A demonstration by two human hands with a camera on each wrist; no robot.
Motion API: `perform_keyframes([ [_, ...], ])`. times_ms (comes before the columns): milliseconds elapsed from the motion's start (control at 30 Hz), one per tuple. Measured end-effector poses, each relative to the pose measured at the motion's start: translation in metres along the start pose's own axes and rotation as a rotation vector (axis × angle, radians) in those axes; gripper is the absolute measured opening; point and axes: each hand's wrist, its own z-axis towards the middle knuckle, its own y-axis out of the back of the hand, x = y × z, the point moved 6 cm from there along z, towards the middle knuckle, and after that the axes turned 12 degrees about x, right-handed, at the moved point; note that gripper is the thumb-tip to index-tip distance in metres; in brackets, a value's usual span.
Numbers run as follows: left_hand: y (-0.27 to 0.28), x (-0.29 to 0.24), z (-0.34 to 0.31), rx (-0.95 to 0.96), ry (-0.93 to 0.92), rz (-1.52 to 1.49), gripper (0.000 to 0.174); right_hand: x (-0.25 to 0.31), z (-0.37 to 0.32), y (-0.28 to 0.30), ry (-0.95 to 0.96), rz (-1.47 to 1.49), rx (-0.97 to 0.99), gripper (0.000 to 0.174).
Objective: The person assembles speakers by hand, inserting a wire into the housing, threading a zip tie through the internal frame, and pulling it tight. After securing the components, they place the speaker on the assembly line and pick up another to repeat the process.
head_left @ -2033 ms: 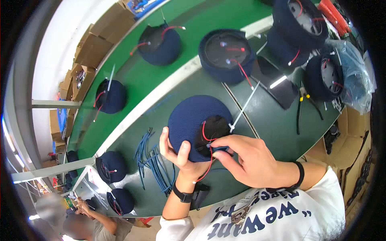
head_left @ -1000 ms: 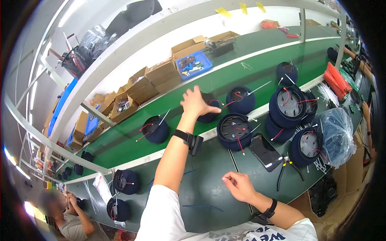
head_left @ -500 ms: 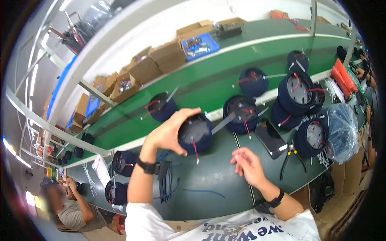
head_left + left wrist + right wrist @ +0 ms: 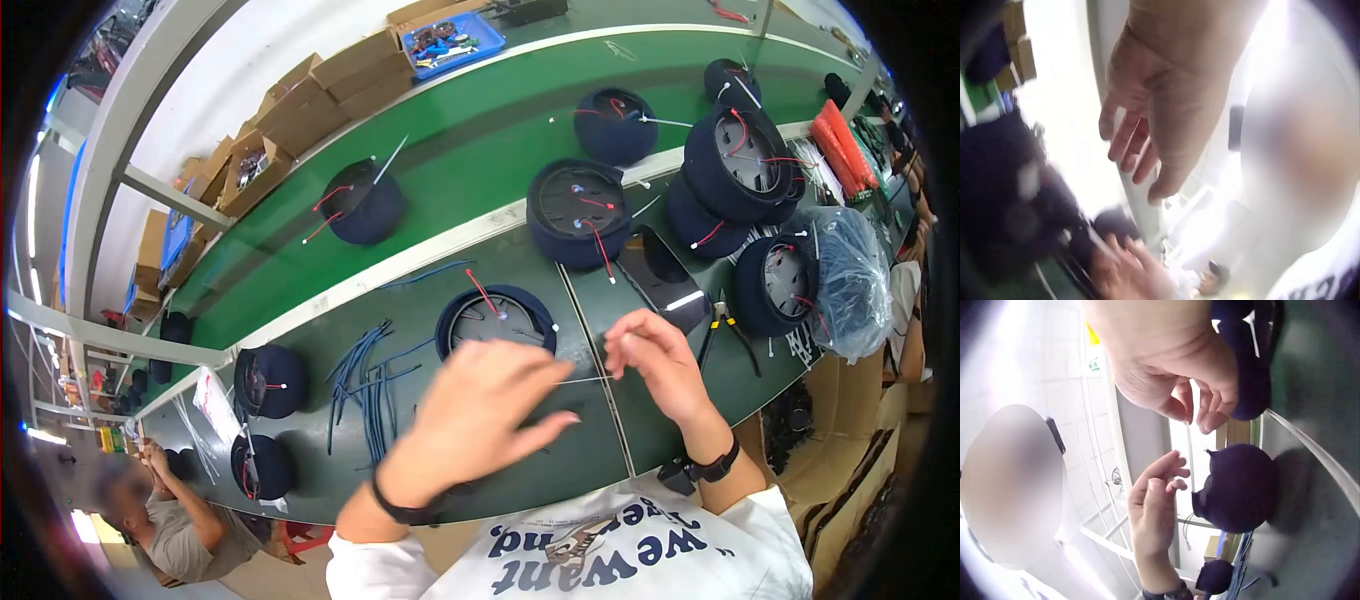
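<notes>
On the dark table in front of me sits a round navy fabric-covered shell (image 4: 545, 310), its dark plastic inside facing up and a red wire sticking out. My left hand (image 4: 485, 400) is in front of the shell and hides its near side. The left fingers look extended in the left wrist view, with the thumb apart. A thin white cable tie (image 4: 585, 380) stretches from near the left hand to my right hand (image 4: 660, 360), whose thumb and fingertips pinch its end. In the right wrist view this cable tie (image 4: 1190, 456) runs down toward the shell.
Blue strips (image 4: 365, 395) lie left of the shell. Another shell (image 4: 575, 215), a black phone-like slab (image 4: 660, 270) and yellow-black cutters (image 4: 722, 320) are at the right. A clear plastic bag (image 4: 850, 285) stands beyond. More shells sit along the green belt (image 4: 450, 150).
Both hands have left a shell held up earlier. My left hand reached to the belt and brought another shell onto the table. My right hand now pinches a cable tie beside it.
</notes>
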Motion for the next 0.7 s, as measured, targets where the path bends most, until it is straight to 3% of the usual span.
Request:
perform_keyframes([
  [33,-0.024,-0.006,0.008,-0.029,-0.009,0.005,0.045,0.007,0.009,-0.004,-0.029,0.013,0.024,0.017],
  [133,-0.070,0.007,0.006,-0.103,-0.005,0.001,0.031,0.029,0.046,-0.023,0.006,-0.155,0.218,0.026],
  [267,-0.067,0.013,-0.007,-0.099,-0.076,-0.099,0.026,0.017,0.071,-0.028,0.007,-0.323,0.337,0.018],
  [300,-0.062,0.013,-0.009,-0.088,-0.082,-0.097,0.025,0.013,0.071,-0.028,-0.062,-0.214,0.307,0.013],
  [467,-0.059,0.022,-0.019,0.003,-0.133,-0.022,0.026,-0.005,0.065,-0.020,-0.051,-0.046,0.295,0.014],
  [633,-0.038,0.046,-0.027,-0.388,0.042,-0.099,0.021,-0.014,0.065,-0.021,-0.059,0.054,0.294,0.013],
  [700,-0.040,0.050,-0.030,-0.433,0.077,-0.099,0.020,-0.018,0.063,-0.024,-0.050,0.052,0.288,0.012],
])
